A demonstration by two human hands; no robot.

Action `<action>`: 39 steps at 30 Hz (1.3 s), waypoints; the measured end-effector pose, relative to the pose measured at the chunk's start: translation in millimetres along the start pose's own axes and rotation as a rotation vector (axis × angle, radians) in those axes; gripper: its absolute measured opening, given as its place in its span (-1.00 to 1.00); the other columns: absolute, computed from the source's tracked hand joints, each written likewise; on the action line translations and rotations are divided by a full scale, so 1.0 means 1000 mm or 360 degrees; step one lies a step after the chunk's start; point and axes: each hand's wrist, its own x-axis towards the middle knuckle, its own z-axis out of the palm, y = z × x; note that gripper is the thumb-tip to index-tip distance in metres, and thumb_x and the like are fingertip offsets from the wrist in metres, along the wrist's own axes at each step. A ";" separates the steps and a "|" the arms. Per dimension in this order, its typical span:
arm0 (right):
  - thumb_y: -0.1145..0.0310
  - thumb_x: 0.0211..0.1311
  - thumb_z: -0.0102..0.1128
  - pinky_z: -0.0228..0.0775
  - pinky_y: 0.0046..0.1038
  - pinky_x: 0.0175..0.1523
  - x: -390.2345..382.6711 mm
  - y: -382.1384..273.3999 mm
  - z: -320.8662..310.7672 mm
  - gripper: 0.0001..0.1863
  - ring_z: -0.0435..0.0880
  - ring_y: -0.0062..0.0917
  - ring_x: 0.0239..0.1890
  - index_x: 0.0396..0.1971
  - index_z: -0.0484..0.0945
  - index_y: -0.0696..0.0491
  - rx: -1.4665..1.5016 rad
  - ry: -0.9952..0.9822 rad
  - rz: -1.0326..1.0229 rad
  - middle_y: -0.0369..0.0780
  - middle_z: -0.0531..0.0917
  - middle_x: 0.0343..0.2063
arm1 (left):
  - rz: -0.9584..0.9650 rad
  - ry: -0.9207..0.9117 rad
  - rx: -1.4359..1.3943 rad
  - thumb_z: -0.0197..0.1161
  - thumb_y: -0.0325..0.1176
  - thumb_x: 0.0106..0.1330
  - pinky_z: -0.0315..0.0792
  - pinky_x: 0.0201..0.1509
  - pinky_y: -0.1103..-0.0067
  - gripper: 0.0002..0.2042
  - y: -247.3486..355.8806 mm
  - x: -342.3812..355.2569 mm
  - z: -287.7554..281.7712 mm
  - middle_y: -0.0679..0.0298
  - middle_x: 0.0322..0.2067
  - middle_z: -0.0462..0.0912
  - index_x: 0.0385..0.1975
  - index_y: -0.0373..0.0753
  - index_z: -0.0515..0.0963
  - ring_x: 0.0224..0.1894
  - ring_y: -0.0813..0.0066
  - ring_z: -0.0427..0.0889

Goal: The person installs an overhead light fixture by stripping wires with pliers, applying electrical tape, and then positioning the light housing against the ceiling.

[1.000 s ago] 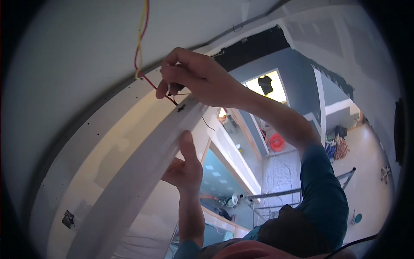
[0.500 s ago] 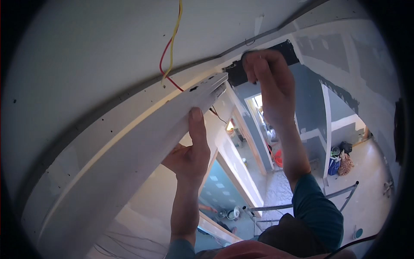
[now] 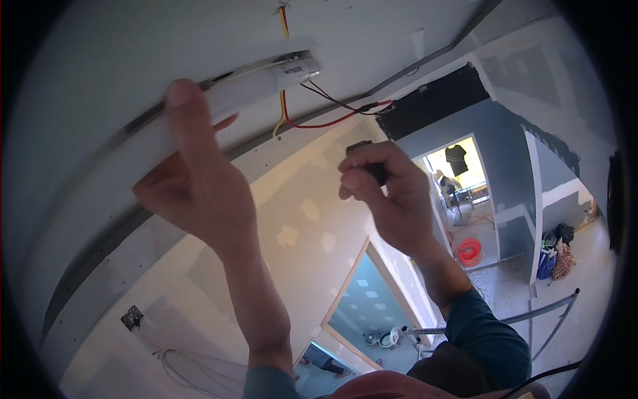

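A long white tube light (image 3: pixel 242 90) lies along the ceiling, its clear end cap toward the middle of the view. My left hand (image 3: pixel 209 193) grips it, thumb on the near face and fingers partly hidden behind. Thin red and black wires (image 3: pixel 339 103) trail from near the light's end and meet other wires at a dark joint. Red and yellow wires (image 3: pixel 284 20) come out of the ceiling, pass behind the light and show again below it. Lower and to the right, my right hand (image 3: pixel 399 193) pinches a small black object (image 3: pixel 377 173) resembling a roll of tape, mostly covered by the fingers.
Metal rails (image 3: pixel 518 319) stand below at the right. On the floor are a red coiled hose (image 3: pixel 468 251), bags (image 3: pixel 555 259) and buckets (image 3: pixel 382 339). Loose cables (image 3: pixel 179 369) hang along the lower-left wall. A doorway (image 3: pixel 458 173) opens at the far right.
The tube light has gone up toward the ceiling and left, my left hand with it. My right hand has come down and left. The view has shifted, exposing the wires and their joint.
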 end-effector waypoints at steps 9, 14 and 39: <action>0.53 0.43 0.25 0.59 -0.54 -0.06 -0.003 0.026 0.040 -0.83 0.74 -0.59 -0.22 -0.05 0.55 0.20 -0.0012 -0.0197 -0.0109 -0.19 0.73 -0.18 | -0.0113 0.0190 0.0277 0.42 -0.16 0.30 0.70 0.00 0.59 -0.44 0.022 0.048 -0.038 -0.13 -0.16 0.71 -0.04 -0.68 0.52 -0.28 0.19 0.82; 0.54 0.39 0.28 0.62 -0.47 -0.13 -0.005 0.032 0.065 -0.87 0.77 -0.46 -0.26 -0.13 0.59 0.18 0.0153 -0.0187 -0.0103 -0.18 0.75 -0.23 | -0.0025 -0.0090 0.0236 0.46 -0.15 0.27 0.72 -0.01 0.58 -0.48 0.022 0.075 -0.054 -0.11 -0.16 0.70 -0.15 -0.64 0.59 -0.30 0.26 0.80; 0.30 0.43 0.33 0.49 -0.53 -0.05 0.116 0.009 0.211 -0.73 0.62 -0.64 -0.28 -0.09 0.59 0.19 0.2110 0.0054 0.0322 -0.24 0.73 -0.32 | -0.0220 -0.0424 0.0558 0.36 0.07 0.40 0.52 -0.16 0.53 -0.52 0.045 0.093 -0.042 0.33 -0.45 0.56 -0.34 -0.35 0.62 -0.23 0.40 0.69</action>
